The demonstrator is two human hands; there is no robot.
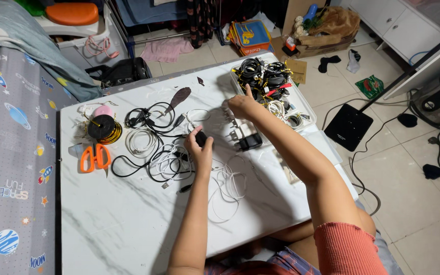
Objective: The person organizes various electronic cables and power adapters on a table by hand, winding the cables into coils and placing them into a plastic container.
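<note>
On a white marble-look table [118, 219] lies a tangle of black and white cables [154, 147]. My left hand [198, 148] grips a small black plug or adapter over that tangle. My right hand [241, 104] reaches toward the far side, fingers curled with the thumb up, at the near edge of a clear tray [301, 104] full of coiled cables tied with wire. What it grips is hidden. Two chargers, one white [234, 133] and one black [249, 142], lie just beneath my right wrist.
Orange-handled scissors [94, 158] and a black spool of gold twist wire [103, 128] lie at the table's left. A bed with a space-print sheet [11, 168] borders the left side. On the floor to the right are cables, a black flat stand base [348, 126] and boxes.
</note>
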